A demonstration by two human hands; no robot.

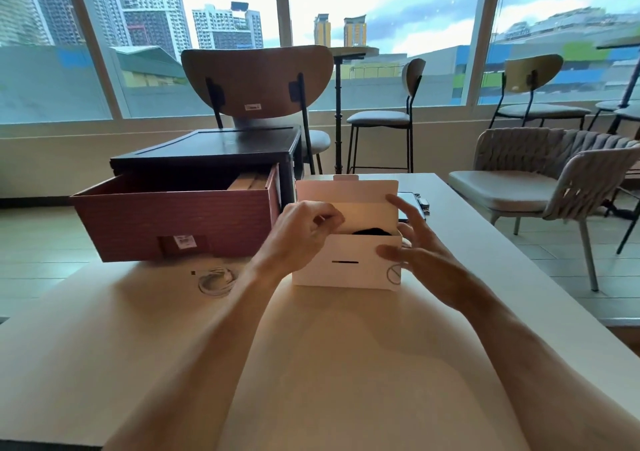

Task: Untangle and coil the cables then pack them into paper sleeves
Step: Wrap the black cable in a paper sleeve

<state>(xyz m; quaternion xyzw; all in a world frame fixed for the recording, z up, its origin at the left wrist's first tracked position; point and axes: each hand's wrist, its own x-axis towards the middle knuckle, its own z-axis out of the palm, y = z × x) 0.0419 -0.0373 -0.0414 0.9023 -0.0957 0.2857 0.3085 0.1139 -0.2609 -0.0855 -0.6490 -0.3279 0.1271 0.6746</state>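
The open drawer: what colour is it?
The drawer is reddish-brown, seen best in the head view.

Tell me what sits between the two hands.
In the head view, the white paper sleeve stands between the left hand and the right hand, its flap up, with a black cable showing in its mouth.

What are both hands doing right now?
Left hand: curled at the sleeve; grip unclear.
Right hand: pinches the sleeve's edge.
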